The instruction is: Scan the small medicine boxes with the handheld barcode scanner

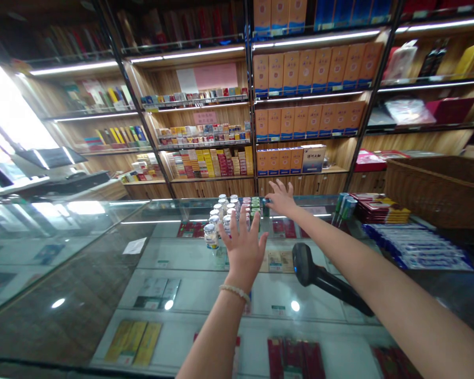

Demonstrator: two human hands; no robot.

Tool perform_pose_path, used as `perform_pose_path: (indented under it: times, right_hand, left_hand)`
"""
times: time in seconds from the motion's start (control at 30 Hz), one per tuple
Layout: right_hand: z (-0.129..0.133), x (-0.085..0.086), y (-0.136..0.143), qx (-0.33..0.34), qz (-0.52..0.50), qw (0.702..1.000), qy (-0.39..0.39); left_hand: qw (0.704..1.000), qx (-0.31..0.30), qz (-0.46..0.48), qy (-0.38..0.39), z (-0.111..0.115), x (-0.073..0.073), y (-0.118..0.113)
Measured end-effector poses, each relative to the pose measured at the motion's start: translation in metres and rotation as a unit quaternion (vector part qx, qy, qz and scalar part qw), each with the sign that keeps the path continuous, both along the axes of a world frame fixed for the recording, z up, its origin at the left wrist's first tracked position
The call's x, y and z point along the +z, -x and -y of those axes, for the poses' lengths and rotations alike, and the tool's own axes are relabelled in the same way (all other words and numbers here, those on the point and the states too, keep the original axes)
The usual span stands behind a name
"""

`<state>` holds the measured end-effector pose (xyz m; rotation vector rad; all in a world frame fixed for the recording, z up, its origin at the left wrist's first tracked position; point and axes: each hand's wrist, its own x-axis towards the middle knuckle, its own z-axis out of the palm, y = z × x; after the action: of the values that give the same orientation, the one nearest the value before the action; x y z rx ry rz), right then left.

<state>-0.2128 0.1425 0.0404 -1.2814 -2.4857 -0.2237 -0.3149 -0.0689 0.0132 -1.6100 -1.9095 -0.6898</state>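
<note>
On the glass counter (205, 310), small white-capped bottles (211, 236) stand in rows, beside pink containers and green containers (255, 204). My left hand (245, 245), with a beaded bracelet at the wrist, is over the near side of these rows, fingers spread and nothing in them. Past the right end of the rows is my right hand (279, 198), its fingers apart and empty, close to a dark small container (266, 206). Whether the fingertips touch anything is hard to tell. A black handheld scanner (303, 264) lies between my forearms.
Right of my right arm are green-and-blue cylinders (347, 208), red and yellow packs (379, 209), blue-white packets (418, 247) and a wicker basket (438, 189). A paper slip (135, 246) lies at the left. Shelves of boxes (292, 73) stand behind the counter.
</note>
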Motion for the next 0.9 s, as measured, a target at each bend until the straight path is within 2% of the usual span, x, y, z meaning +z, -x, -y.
perform_pose_path:
  times: [0.27, 0.6, 0.9]
  right_hand:
    - [0.012, 0.009, -0.01, 0.014, 0.014, 1.0, -0.001]
    - [0.044, 0.023, -0.033, 0.053, 0.058, 0.997, -0.014]
    - [0.066, 0.02, -0.049, 0.061, 0.054, 0.996, -0.018]
  left_hand:
    - [1.0, 0.001, 0.013, 0.026, 0.004, 0.006, -0.002]
    - [0.999, 0.003, 0.01, 0.035, 0.004, 0.007, -0.008]
    - [0.999, -0.015, 0.02, 0.04, 0.008, 0.01, -0.014]
